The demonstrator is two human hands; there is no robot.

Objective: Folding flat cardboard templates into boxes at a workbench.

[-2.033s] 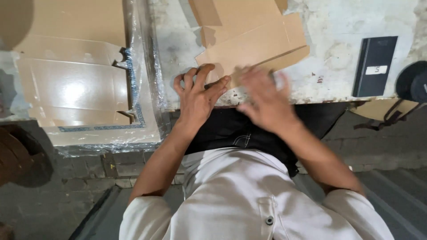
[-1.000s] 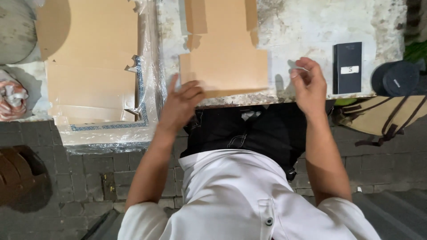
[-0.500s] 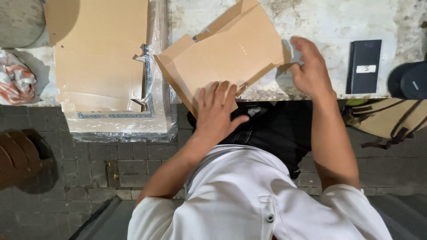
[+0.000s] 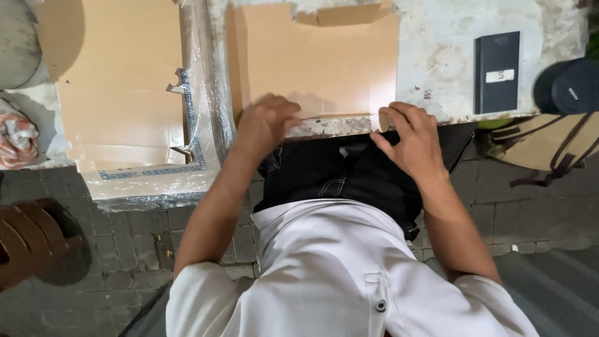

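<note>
A flat brown cardboard sheet [image 4: 318,59] with a notched far flap lies square on the pale stone tabletop [image 4: 437,68] in front of me. My left hand [image 4: 268,122], blurred by motion, has its fingers bunched on the sheet's near edge. My right hand [image 4: 412,140] curls over the sheet's near right corner at the table's front edge. Both forearms reach out from my white shirt over my dark trousers.
A stack of cardboard sheets in clear plastic wrap [image 4: 125,93] lies to the left. A dark flat booklet [image 4: 496,72] and a black round cap [image 4: 571,84] are on the right. A tan strapped bag [image 4: 549,146] hangs below. Brown stools [image 4: 31,237] stand on the paved floor.
The cardboard sheet was tilted and turned under my flat left hand; now it lies straight and flat. Both hands have moved to its near edge.
</note>
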